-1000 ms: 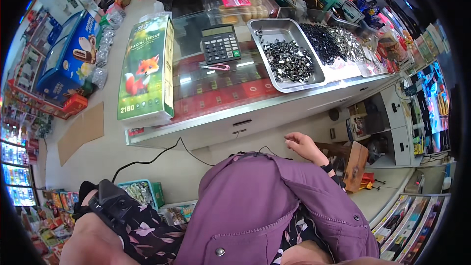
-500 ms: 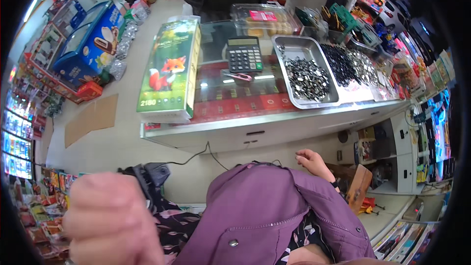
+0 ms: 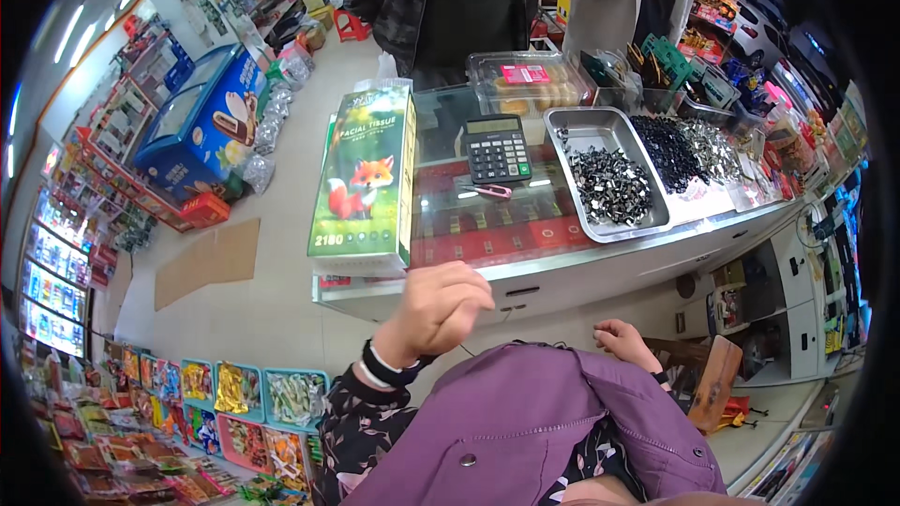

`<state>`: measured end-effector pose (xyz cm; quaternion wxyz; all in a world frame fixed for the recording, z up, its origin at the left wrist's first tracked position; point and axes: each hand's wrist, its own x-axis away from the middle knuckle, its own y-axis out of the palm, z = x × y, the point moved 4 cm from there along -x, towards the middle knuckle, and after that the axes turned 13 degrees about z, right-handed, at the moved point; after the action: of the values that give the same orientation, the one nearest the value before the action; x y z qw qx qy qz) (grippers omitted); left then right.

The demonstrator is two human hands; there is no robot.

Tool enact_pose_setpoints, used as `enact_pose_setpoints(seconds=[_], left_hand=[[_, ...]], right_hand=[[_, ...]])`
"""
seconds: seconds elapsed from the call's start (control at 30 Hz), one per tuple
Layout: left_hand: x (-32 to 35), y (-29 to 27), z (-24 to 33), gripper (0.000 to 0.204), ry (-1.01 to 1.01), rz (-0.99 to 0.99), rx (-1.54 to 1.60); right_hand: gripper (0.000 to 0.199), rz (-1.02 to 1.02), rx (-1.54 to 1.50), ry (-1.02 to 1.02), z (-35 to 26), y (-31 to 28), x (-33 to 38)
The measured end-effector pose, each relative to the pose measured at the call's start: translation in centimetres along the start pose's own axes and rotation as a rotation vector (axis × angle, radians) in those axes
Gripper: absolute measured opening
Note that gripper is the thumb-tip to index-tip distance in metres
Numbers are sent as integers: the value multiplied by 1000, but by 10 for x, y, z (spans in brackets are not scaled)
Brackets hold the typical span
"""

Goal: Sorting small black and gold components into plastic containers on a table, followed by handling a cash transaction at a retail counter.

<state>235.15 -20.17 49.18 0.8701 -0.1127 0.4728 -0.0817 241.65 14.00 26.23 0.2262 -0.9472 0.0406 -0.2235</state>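
My left hand (image 3: 441, 307) is raised in a loose fist in front of the counter's near edge, with nothing visible in it; a dark and a white band circle its wrist. Beside my purple garment (image 3: 506, 412), my right hand (image 3: 626, 343) hangs low, fingers slightly bent and apart, holding nothing. On the glass counter (image 3: 436, 244) stands a green tissue package (image 3: 366, 183) with a fox picture, nearest my left hand. Right of it lie a black calculator (image 3: 497, 149) and a small pink-handled tool (image 3: 489, 191). A metal tray (image 3: 586, 131) holds many small dark metallic pieces.
Piles of black pieces (image 3: 667, 152) and silver pieces (image 3: 717, 152) lie right of the tray. Behind it sits a clear plastic food box (image 3: 525, 80). Two people stand across the counter. A blue freezer (image 3: 202, 122) and packaged snacks (image 3: 239, 389) are at left; a wooden board (image 3: 715, 384) is at right.
My left hand has moved right and forward from the lower left, toward the counter's edge. The view has shifted, uncovering snack trays at lower left. My right hand remains low beside the garment.
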Motion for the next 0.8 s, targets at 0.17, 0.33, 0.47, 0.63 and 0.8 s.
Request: enact_pose_setpoints(seconds=[0.17,0.33,0.47,0.63,0.8], left_hand=[[42,32,-56,14,-183,-209,-206],[66,44,-90,15,-305,-193,-260],[86,53,-117,19,-382,-131,-224],[83,53,-123,26,-399,-118,-246],[91,55,-128,31,-444,-226,-341]], right_hand=[[31,75,95,-22,18,-4,6],[30,134,-117,14,86,-17,23],[30,54,-43,-14,120,-25,-20],[30,-52,70,-51,141,-33,-58],[30,-146,173,-87,158,-39,-94]])
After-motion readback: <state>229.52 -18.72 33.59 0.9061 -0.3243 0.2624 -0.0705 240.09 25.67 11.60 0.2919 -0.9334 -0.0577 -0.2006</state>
